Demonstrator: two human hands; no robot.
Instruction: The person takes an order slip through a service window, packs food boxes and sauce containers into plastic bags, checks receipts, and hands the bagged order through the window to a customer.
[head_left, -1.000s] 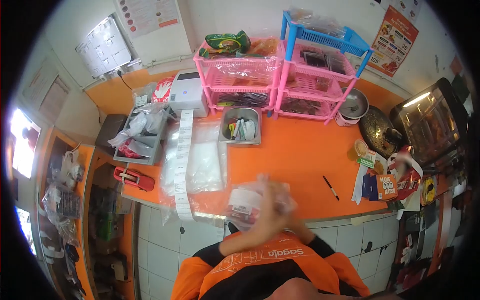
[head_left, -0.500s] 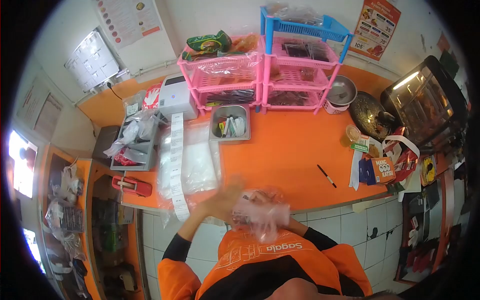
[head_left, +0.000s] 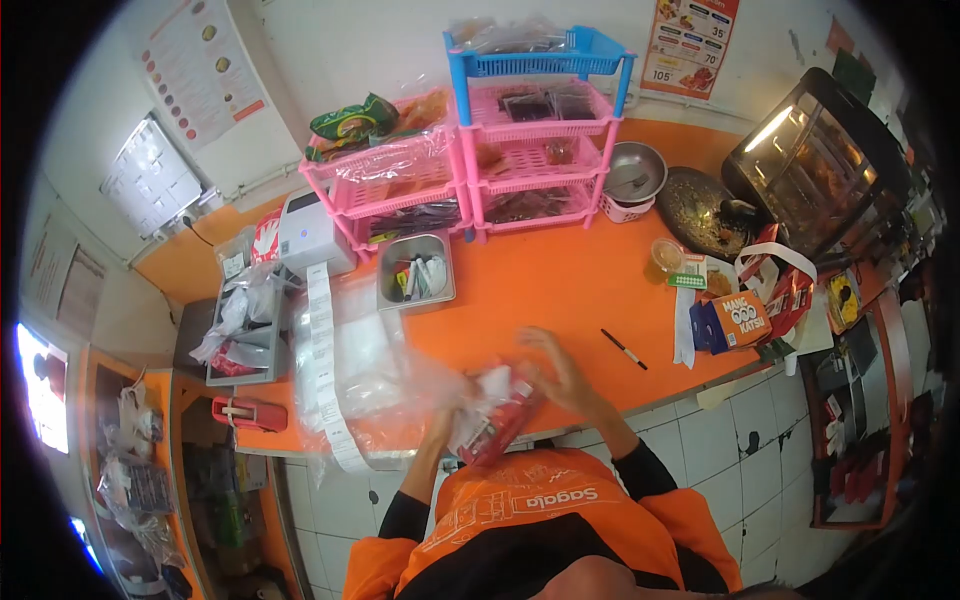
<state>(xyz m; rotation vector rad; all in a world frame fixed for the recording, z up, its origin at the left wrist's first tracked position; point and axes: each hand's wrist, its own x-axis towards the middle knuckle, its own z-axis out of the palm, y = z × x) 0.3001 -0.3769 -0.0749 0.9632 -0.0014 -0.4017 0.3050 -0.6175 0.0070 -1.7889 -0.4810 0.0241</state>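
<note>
- Well, clamped clear bag in left grip, at nine o'clock of red packet.
- Spread right grip apart at two o'clock.
- Held packet over six-o'clock edge of counter.

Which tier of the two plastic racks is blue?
The top tier of the right-hand rack: it is blue, whereas the tiers below it and those of the left-hand rack are pink.

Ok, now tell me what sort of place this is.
Probably a takeaway food shop's packing area: a printed paper strip lies over clear plastic bags, with a priced food poster and a lit display cabinet also in view.
</note>
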